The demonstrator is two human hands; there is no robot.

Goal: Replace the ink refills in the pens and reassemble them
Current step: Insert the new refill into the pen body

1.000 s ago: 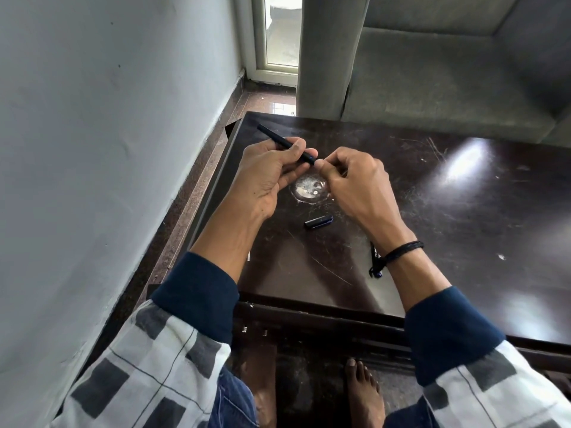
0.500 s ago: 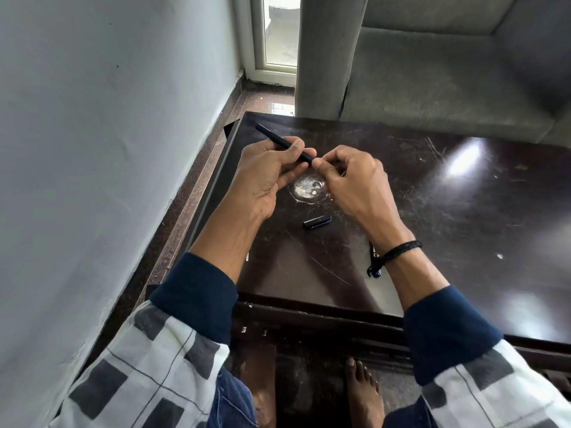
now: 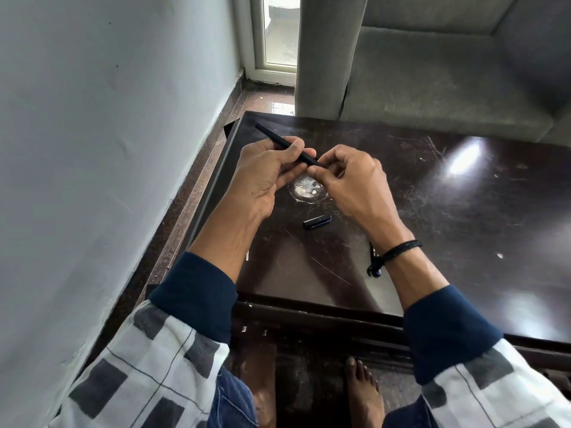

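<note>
Counting one black pen barrel [image 3: 287, 145] in hand, one loose cap [image 3: 317, 221] flat on the dark table [image 3: 463, 227], one further dark pen [image 3: 372, 251] mostly hidden under the right wrist. Slanting above the table, far end jutting up-left past the left knuckles, near end between the right fingertips. Gripping its middle with the left hand [image 3: 265, 177], fingers curled round, thumb on top. Pinching the near end with the right hand [image 3: 352, 183], thumb and forefinger closed, remaining fingers loosely bent.

1 wide-angle head camera looks forward and down, close over the dark table [image 3: 463, 242], facing the grey sofa [image 3: 448, 88].
</note>
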